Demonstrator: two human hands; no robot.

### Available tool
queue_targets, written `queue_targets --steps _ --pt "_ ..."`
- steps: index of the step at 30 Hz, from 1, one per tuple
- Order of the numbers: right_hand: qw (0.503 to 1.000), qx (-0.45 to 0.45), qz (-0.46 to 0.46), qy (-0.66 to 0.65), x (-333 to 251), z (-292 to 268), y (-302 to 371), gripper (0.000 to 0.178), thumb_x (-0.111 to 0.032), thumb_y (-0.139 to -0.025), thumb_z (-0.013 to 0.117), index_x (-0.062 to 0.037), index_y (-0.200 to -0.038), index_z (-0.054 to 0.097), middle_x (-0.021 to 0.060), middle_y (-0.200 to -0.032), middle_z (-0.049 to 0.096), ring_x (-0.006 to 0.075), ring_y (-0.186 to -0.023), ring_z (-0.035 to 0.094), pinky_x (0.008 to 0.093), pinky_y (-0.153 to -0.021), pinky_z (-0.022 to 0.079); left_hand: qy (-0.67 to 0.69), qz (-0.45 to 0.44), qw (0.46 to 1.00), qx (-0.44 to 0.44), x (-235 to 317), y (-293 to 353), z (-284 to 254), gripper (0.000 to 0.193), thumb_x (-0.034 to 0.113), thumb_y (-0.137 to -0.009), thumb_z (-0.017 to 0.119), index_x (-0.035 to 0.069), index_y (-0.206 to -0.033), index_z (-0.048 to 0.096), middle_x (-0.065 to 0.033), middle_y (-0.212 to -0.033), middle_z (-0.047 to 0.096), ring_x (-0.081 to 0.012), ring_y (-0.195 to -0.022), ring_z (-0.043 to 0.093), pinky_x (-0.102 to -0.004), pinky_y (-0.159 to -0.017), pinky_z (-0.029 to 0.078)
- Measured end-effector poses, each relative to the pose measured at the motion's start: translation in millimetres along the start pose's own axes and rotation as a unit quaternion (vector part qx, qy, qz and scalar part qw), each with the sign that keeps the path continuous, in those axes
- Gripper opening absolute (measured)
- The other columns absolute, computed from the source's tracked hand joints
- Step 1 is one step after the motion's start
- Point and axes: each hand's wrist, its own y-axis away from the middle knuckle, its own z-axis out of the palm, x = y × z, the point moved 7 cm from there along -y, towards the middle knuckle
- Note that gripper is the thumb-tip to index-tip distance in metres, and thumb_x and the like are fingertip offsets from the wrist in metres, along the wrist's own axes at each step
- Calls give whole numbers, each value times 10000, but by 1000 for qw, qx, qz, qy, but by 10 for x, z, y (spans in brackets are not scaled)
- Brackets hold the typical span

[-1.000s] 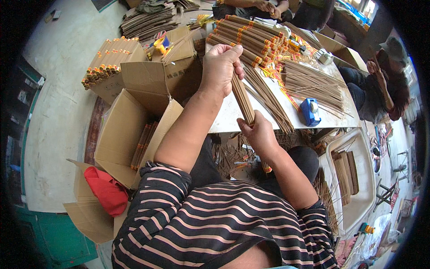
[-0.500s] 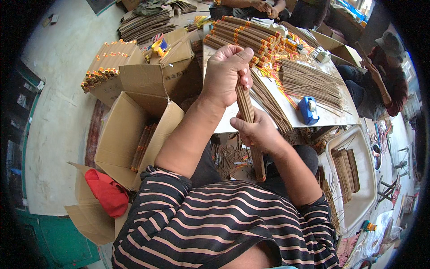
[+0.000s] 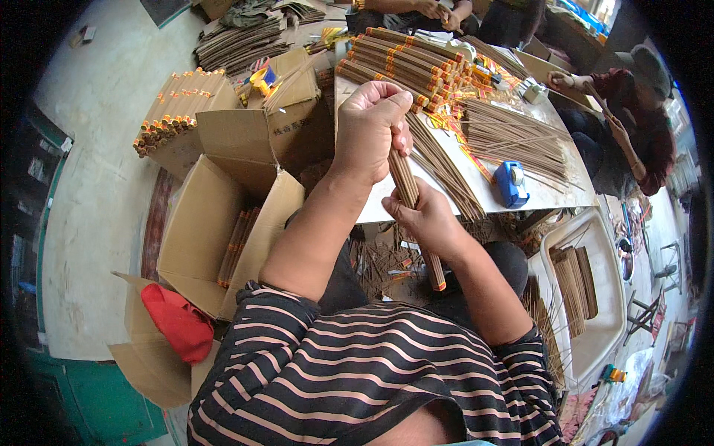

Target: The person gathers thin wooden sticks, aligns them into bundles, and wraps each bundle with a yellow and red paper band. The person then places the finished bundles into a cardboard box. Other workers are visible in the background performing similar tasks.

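Note:
A bundle of thin brown incense sticks (image 3: 402,177) slants between my hands, above my lap. My left hand (image 3: 370,134) is closed around its upper end, thumb on top. Lower down, my right hand (image 3: 428,219) wraps the middle of the bundle, its thumb lying along the near side. Below that hand the lower end sticks out, with a red and yellow band at the tip. Just beyond my hands, loose incense sticks (image 3: 446,167) lie on the white table (image 3: 547,195). A blue tape dispenser (image 3: 512,183) stands to the right of them.
Banded bundles (image 3: 401,63) are stacked at the table's far side. On my left is an open cardboard box (image 3: 186,238) with bundles inside and a red cloth (image 3: 176,321) beside it. A white tub (image 3: 614,297) holding sticks stands right. Co-workers sit at the far side and right.
The bundle has turned slightly in my hands, and its lower end has risen a little, showing the red and yellow band. The co-worker on the right has moved their arms.

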Motion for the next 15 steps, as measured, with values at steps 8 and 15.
queue_targets --steps 8,15 --pt "993 -31 58 -96 -152 23 14 156 -156 -821 622 -51 -863 514 -21 -586 482 70 -445 442 220 -415 360 54 -14 993 -105 66 46 169 219 165 -813 635 55 -915 476 -23 -555 477 -103 -412 461 -253 -393 408" --pt "992 106 -58 29 -311 -139 34 162 -102 -777 580 22 -853 509 206 -693 589 288 -648 614 360 -617 476 -20 111 990 -89 112 245 118 667 295 -784 678 18 -1215 252 -119 -778 586 -202 -703 604 -339 -661 508"
